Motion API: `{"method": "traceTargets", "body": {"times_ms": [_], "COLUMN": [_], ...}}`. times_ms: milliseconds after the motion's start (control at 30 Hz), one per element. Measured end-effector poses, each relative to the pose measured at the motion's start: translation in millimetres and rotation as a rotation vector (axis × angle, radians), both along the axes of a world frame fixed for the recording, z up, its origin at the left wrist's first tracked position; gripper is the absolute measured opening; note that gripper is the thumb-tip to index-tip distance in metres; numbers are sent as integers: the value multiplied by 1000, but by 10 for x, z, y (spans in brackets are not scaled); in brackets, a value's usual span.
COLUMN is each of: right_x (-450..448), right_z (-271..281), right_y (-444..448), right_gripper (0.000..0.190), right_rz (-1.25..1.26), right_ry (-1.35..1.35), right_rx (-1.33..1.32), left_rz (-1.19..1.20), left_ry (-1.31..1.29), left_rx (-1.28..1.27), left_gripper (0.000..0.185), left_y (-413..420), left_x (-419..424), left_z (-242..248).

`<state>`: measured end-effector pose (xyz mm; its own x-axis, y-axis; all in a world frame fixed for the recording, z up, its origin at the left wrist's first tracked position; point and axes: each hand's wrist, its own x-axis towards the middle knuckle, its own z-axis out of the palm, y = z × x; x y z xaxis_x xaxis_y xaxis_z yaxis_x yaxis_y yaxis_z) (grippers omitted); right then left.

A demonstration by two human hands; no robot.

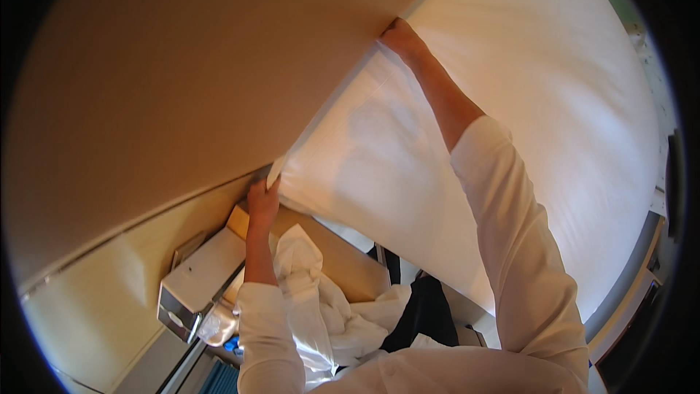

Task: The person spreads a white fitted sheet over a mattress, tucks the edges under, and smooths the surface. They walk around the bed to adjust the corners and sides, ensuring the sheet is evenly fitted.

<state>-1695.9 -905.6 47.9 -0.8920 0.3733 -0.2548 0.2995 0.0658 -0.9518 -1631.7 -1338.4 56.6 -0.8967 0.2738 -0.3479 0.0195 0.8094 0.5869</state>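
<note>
A white sheet (394, 137) covers the mattress, its far edge running along a brown upright panel (180, 60) that looks like a headboard. At the near corner, my left hand (263, 200) pinches a narrow pale fold of the sheet between thumb and fingers. Farther along the same edge, my right hand (402, 38) is curled over the sheet's border against the panel. Its fingertips are hidden in the gap there. Creases spread across the sheet from the corner.
Below my left forearm is a bedside cabinet (205, 279), with clear plastic (217, 328) beside it. A heap of white cloth (322, 306) lies by my dark-trousered leg (424, 312). Under the sheet's near side shows a tan bed base (350, 262). A framed dark surface (626, 317) stands at far right.
</note>
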Motion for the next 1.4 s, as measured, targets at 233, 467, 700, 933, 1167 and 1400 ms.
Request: {"method": "traceTargets", "body": {"times_ms": [233,467,700,933,1167,1400], "right_x": [1692,4161,6017,7092,7333,7758], "right_z": [234,335,-320,-624,-871,-1909], "right_y": [-1075,-2477,-2879,-2747,-2683,-2542], "right_gripper": [28,18,22,43,49,55], "right_rz": [7,80,-393,-1187,-1559,-1683], "right_ry": [291,-10,-452,-417,-144,-64], "right_rx": [-83,-153,-398,-842,-834,-390], "left_rz": [161,-104,-384,-557,-308,-994], "left_ry": [145,412,497,402,506,709], "left_rx": [78,-532,-862,-610,-694,153], "left_gripper": [27,41,49,50,34,56], "left_y": [6,-72,-138,4,1125,2544], "left_x": [117,-86,-241,-362,310,2192], "left_z": [-24,95,138,36,340,278]}}
